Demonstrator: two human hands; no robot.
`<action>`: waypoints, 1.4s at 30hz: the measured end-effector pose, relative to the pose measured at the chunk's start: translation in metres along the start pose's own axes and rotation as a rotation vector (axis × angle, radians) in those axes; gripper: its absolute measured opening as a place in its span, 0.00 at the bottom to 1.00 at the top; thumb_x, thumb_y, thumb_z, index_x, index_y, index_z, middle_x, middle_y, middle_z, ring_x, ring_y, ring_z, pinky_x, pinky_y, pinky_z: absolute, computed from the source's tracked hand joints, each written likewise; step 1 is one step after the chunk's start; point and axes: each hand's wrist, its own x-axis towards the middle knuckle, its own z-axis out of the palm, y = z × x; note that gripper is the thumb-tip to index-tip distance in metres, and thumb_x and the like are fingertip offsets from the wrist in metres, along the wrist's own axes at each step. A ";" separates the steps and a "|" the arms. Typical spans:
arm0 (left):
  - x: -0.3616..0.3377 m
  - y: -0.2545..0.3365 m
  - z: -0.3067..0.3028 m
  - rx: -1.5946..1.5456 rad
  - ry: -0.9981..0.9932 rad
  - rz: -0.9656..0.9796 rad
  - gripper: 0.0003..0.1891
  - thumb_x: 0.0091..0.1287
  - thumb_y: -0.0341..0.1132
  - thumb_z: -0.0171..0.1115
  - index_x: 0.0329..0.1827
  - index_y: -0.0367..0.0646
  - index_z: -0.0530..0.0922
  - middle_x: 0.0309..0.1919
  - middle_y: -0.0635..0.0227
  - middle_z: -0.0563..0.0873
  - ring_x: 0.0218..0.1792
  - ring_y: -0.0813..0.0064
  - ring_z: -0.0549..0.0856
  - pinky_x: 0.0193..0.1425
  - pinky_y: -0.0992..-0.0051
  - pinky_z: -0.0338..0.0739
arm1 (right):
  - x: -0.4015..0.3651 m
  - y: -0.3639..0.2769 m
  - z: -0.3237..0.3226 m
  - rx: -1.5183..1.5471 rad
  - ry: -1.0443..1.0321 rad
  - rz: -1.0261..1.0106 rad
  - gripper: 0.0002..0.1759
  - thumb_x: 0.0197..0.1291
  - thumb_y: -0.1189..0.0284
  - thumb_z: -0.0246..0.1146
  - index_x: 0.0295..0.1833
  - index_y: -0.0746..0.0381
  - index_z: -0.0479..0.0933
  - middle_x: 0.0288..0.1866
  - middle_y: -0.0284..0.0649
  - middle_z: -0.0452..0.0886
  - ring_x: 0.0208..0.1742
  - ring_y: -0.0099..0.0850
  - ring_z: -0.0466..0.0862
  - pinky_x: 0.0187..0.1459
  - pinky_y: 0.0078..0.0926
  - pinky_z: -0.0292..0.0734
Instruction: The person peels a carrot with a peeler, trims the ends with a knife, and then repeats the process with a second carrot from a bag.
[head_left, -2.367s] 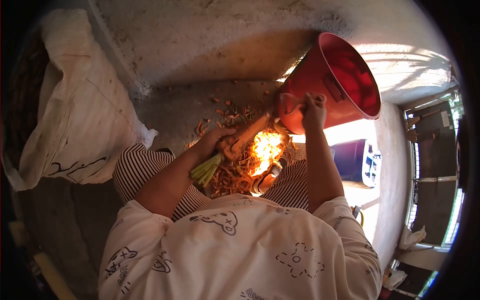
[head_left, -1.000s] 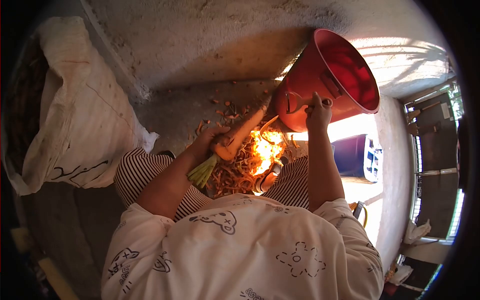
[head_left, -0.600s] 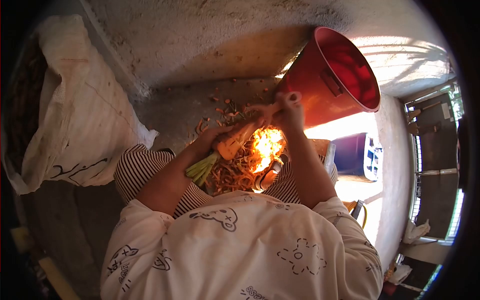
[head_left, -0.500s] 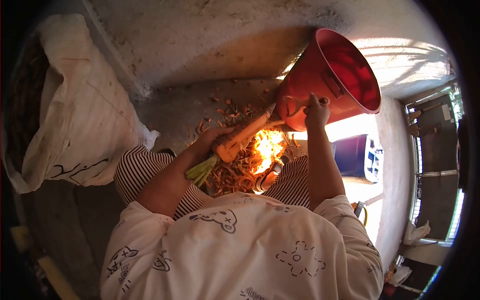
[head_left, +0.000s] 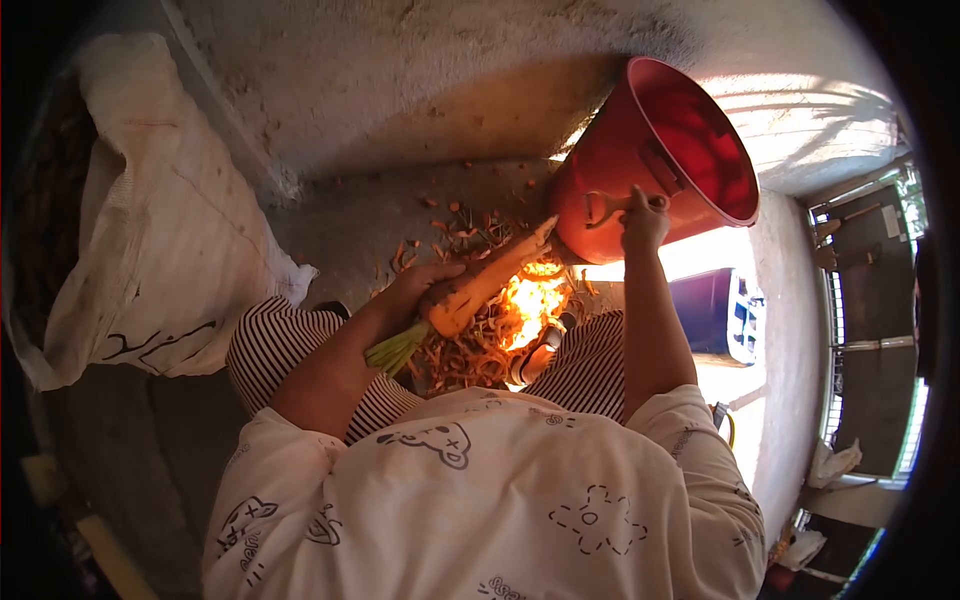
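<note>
Carrot (head_left: 484,281) was clasped in left grip (head_left: 424,285), mid-frame, peeler (head_left: 616,203) in right grip (head_left: 644,222); peeling seemed underway, next stroke needing contact.

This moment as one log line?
left hand grips: tapering orange carrot with green stalks; right hand holds: Y-shaped peeler, off carrot

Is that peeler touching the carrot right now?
Apart. In the head view, the red bucket shows through a gap between the peeler and the tip of the carrot.

The right hand (head_left: 643,220) has swung the peeler (head_left: 611,205) clear of the carrot (head_left: 490,284).
</note>
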 end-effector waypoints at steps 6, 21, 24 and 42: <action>-0.006 0.007 -0.004 -0.039 -0.186 -0.021 0.22 0.63 0.41 0.43 0.52 0.31 0.65 0.34 0.55 0.78 0.29 0.68 0.81 0.32 0.75 0.78 | -0.074 -0.037 0.026 0.247 -0.364 0.212 0.08 0.50 0.71 0.61 0.30 0.61 0.68 0.18 0.32 0.70 0.12 0.19 0.66 0.11 0.16 0.58; -0.004 0.005 -0.005 0.016 -0.084 -0.034 0.22 0.63 0.42 0.43 0.51 0.31 0.65 0.34 0.55 0.78 0.30 0.68 0.80 0.32 0.72 0.77 | -0.085 -0.025 0.029 0.284 -0.607 0.339 0.06 0.50 0.73 0.60 0.31 0.61 0.69 0.20 0.33 0.69 0.14 0.21 0.69 0.13 0.18 0.62; 0.003 -0.003 -0.014 -0.019 -0.044 -0.055 0.22 0.62 0.42 0.45 0.51 0.32 0.65 0.33 0.56 0.78 0.30 0.68 0.80 0.31 0.71 0.77 | -0.021 0.026 0.016 -0.187 -0.281 -0.084 0.12 0.51 0.71 0.61 0.26 0.56 0.62 0.14 0.30 0.64 0.10 0.19 0.63 0.10 0.15 0.56; 0.018 -0.008 -0.028 0.266 -0.155 0.146 0.19 0.62 0.41 0.47 0.46 0.31 0.68 0.29 0.55 0.78 0.25 0.64 0.80 0.24 0.68 0.77 | -0.139 -0.027 0.069 0.171 -0.766 0.438 0.09 0.47 0.73 0.62 0.28 0.64 0.69 0.22 0.34 0.72 0.18 0.21 0.71 0.13 0.18 0.64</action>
